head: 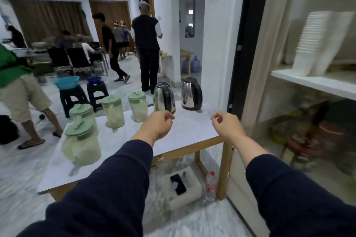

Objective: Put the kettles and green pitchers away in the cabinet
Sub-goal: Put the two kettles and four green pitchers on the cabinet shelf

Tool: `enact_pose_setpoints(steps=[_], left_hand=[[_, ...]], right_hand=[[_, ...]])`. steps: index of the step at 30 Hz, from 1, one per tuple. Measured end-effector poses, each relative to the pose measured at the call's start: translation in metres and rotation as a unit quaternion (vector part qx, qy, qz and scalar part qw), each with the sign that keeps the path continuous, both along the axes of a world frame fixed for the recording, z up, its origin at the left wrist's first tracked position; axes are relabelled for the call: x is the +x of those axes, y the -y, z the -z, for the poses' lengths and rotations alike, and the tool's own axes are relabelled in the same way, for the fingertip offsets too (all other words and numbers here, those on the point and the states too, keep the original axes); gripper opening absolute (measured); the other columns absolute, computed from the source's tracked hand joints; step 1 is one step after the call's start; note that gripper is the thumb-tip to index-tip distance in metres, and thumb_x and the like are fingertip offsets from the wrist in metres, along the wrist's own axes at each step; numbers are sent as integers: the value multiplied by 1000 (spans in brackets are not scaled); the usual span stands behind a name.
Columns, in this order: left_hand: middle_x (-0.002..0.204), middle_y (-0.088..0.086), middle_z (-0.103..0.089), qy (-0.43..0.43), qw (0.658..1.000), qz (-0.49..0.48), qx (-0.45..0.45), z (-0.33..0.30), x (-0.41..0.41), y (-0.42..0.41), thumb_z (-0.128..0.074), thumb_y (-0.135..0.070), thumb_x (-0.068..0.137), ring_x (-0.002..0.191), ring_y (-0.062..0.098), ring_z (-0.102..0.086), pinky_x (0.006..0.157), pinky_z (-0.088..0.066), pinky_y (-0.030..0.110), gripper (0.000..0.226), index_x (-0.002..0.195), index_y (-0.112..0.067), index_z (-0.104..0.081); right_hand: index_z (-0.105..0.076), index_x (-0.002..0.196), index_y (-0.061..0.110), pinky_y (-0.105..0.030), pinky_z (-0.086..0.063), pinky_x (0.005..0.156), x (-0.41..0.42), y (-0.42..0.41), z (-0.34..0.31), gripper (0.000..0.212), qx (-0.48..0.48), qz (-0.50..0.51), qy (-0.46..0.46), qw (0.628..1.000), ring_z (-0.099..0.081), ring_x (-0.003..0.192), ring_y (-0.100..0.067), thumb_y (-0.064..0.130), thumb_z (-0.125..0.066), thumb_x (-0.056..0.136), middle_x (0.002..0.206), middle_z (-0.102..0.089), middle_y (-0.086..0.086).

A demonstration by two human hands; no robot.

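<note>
table [192,131]: pitchers [113,111] left | kettles [164,97] right | cabinet [308,82] beyond

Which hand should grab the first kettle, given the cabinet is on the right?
Probably the right hand. It hovers empty near the right kettle, on the side of the cabinet shelf. The left hand, also empty, sits in front of the left kettle, farther from the cabinet.

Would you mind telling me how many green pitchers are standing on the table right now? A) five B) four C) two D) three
B: four green pitchers stand on the table, at and, left of the two kettles.
</note>
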State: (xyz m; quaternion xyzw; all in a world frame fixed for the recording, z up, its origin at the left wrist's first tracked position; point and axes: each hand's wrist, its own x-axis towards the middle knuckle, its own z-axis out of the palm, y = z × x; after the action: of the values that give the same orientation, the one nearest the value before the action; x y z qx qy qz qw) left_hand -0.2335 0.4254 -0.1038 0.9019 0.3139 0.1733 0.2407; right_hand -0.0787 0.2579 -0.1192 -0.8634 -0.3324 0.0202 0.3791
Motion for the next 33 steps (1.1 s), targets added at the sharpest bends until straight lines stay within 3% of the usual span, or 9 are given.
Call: enact_pose_setpoints(steps=[2,6,15,21,25,27,30,33], left_hand=[[118,2,-67,-8,999,-18,-26,17,8,-21,-43,-21,92,103,25,-62,82,-56,40,31,114,-25,-65],[122,2,-66,-24,997,-48,-54,45,46,-67,-43,-20,92,109,23,-60,93,-51,38,32,115,-26,-64],[130,10,-60,36,975,-138,-168,82,165,-155,-48,-13,92,116,28,-57,97,-45,33,35,126,-12,-57],[133,13,-54,79,951,-186,-233,99,227,-193,-58,-10,89,113,27,-55,85,-39,26,51,137,-4,-41],[146,13,-34,72,944,-203,-252,116,259,-225,-67,-25,83,127,32,-48,106,-42,44,78,146,-6,-26],[137,11,-46,85,941,-196,-262,127,275,-241,-69,-27,81,119,32,-54,102,-46,46,71,140,-7,-34],[111,5,-57,104,933,-201,-280,137,294,-261,-66,-26,85,99,22,-57,83,-50,32,50,127,-9,-46],[93,6,-62,164,914,-237,-286,146,310,-277,-61,-24,90,81,19,-56,57,-39,19,24,108,-9,-56]], right_hand=[[-58,101,27,-38,-55,77,13,-20,13,13,-2,-1,-17,1000,-60,80,-19,26,-47,94,86,-60,5],[-55,114,25,-37,-54,79,59,-64,37,21,-11,-7,-38,999,-59,87,-20,24,-49,94,103,-59,0],[-42,134,23,-37,-46,90,200,-166,62,46,-67,-62,-66,994,-53,114,-28,20,-56,91,132,-48,-10],[-31,143,22,-34,-42,91,267,-235,82,64,-75,-60,-145,985,-49,122,-28,32,-60,88,139,-41,-11],[-25,148,18,-40,-39,102,301,-276,95,72,-85,-37,-182,979,-41,131,-34,26,-63,87,147,-31,-11],[-26,146,17,-41,-37,103,314,-294,100,71,-66,-13,-195,979,-39,132,-35,23,-63,86,146,-32,-11],[-29,144,13,-39,-41,99,331,-315,105,67,-19,11,-219,976,-45,127,-33,21,-64,87,141,-41,-11],[-44,129,10,-30,-43,77,345,-334,109,43,26,60,-232,970,-56,99,-25,17,-60,90,114,-57,-6]])
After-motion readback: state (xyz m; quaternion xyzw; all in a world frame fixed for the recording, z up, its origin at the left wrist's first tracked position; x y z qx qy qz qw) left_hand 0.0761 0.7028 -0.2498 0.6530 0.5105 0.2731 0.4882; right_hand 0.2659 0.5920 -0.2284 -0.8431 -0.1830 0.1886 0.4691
